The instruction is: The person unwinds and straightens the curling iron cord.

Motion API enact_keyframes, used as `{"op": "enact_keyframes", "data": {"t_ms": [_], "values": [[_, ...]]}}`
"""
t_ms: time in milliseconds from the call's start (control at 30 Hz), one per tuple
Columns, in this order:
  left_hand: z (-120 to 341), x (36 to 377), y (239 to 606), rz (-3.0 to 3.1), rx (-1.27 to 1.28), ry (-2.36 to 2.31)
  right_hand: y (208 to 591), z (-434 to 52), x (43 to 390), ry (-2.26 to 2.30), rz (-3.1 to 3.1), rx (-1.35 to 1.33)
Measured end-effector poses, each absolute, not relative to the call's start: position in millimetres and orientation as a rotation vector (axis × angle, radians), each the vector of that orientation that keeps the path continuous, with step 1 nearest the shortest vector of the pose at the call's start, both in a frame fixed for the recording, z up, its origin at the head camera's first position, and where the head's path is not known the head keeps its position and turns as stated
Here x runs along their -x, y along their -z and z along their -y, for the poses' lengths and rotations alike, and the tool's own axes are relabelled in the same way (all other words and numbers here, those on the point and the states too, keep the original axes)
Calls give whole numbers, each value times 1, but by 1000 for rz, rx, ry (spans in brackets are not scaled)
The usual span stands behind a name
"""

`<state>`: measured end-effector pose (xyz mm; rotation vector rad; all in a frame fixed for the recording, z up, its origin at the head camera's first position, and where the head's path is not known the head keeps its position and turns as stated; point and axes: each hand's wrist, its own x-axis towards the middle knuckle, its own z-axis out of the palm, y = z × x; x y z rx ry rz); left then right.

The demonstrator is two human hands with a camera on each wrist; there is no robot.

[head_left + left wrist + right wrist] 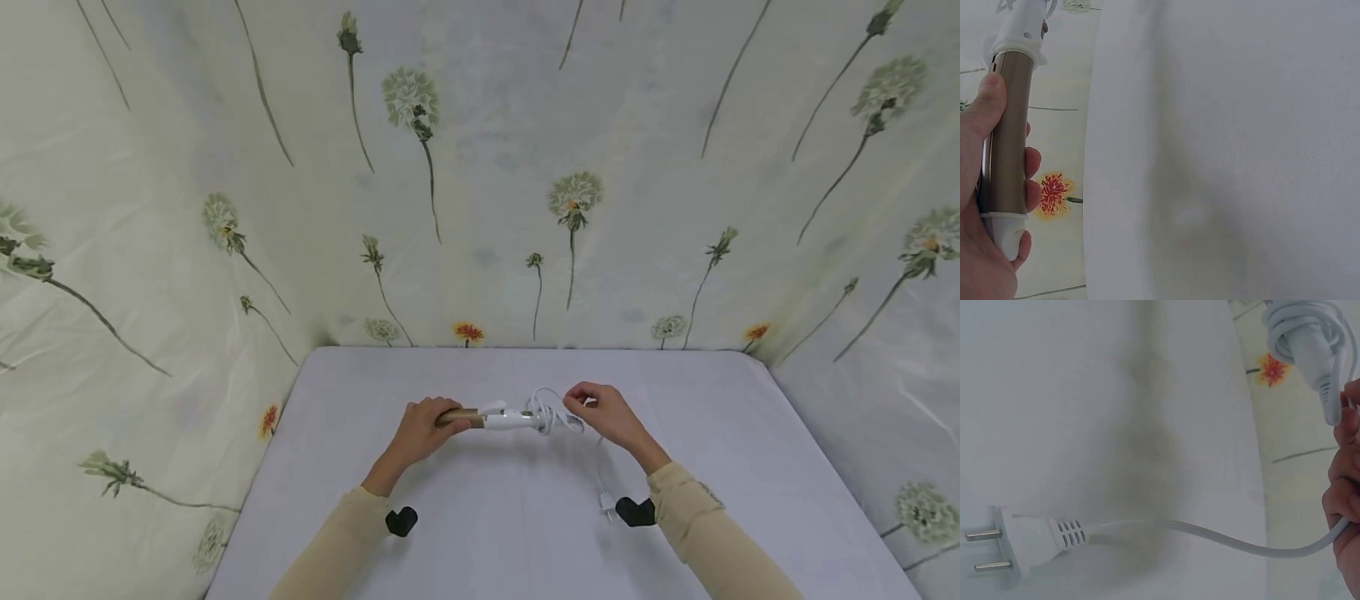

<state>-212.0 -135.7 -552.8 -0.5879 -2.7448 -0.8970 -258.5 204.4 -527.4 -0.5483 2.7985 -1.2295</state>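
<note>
A curling iron (510,419) with a gold barrel and white handle is held level above the table. My left hand (426,428) grips its gold barrel (1010,137), thumb along one side and fingers round the other. White power cord (1297,337) is looped several times round the handle's end. My right hand (603,412) pinches a stretch of this cord just right of the handle. From that hand the loose end runs down to a two-pin plug (1032,540), hanging low near the right wrist. Part of the right hand lies outside the right wrist view.
A white-covered table (480,517) spreads below both hands. Floral-patterned curtains (480,167) stand at its back and sides. A black wrist-worn piece (402,522) sits by the left wrist, and another black piece (636,512) by the right.
</note>
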Motion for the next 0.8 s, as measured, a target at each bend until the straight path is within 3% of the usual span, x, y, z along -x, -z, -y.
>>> {"op": "enact_keyframes", "data": {"t_ms": [800], "values": [[134, 210, 553, 2754, 507, 875, 512, -204, 229, 1269, -2614, 641]]}}
